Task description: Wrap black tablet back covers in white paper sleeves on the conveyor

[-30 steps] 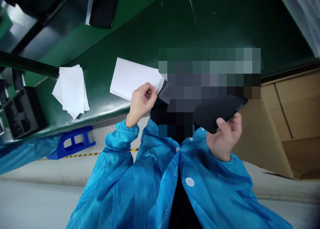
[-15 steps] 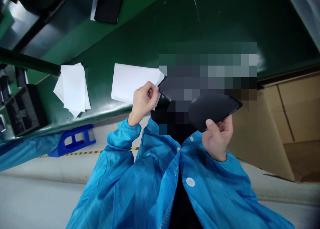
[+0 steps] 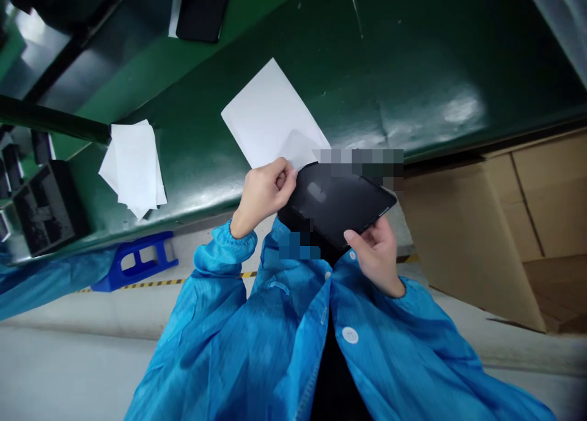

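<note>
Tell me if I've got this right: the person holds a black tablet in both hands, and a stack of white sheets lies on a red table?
Not quite: the table is green, as the head view shows. The rest holds: left hand and right hand hold the black tablet, and the stack of white sheets lies on it.

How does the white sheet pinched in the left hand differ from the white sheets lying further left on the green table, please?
The held white sheet is a single sheet; the loose sheets are several, fanned in an untidy stack. The held white sheet is pinched by the left hand at the black tablet, which the right hand grips; the loose sheets lie untouched on the green table. The held white sheet looks larger. Both are plain white.
</note>
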A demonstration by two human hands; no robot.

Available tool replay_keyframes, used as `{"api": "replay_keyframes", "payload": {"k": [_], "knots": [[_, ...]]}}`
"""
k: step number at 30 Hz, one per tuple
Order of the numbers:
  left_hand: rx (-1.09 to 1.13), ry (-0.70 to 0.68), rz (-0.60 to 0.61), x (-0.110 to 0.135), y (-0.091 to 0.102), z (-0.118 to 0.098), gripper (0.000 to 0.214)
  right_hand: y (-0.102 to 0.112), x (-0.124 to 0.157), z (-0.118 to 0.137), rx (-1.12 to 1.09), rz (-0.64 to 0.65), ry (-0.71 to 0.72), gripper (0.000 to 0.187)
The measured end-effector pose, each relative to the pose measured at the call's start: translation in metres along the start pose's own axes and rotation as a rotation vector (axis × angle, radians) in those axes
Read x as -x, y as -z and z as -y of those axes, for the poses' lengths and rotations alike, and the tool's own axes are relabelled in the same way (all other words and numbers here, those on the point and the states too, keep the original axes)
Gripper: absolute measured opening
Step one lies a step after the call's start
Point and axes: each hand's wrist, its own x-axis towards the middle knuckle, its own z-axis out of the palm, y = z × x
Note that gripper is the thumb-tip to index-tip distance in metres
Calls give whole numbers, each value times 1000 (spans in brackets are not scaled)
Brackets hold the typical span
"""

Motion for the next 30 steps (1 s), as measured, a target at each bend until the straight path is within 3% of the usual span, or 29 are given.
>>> {"api": "replay_keyframes", "payload": {"k": [7, 14, 18, 21, 23, 27, 30], "knots": [[107, -88, 150, 3, 7, -25, 22, -24, -10, -10, -88, 104, 13, 78], [327, -149, 360, 10, 18, -49, 21, -24, -13, -5, -73, 303, -84, 57], [321, -224, 469, 16, 6, -53, 26, -24, -22, -11, -87, 175, -80, 65], [136, -326, 611, 13, -13, -52, 27, -29, -29, -19, -151, 48, -67, 78], [34, -331, 634, 4, -23, -49, 25, -31, -35, -23, -217, 12, -87, 81], [8, -394, 623, -19, -36, -44, 30, -23, -48, -20, -309, -6, -152, 62], [44, -628, 688, -34, -40, -42, 39, -9, -58, -13, -228, -24, -145, 49]]}}
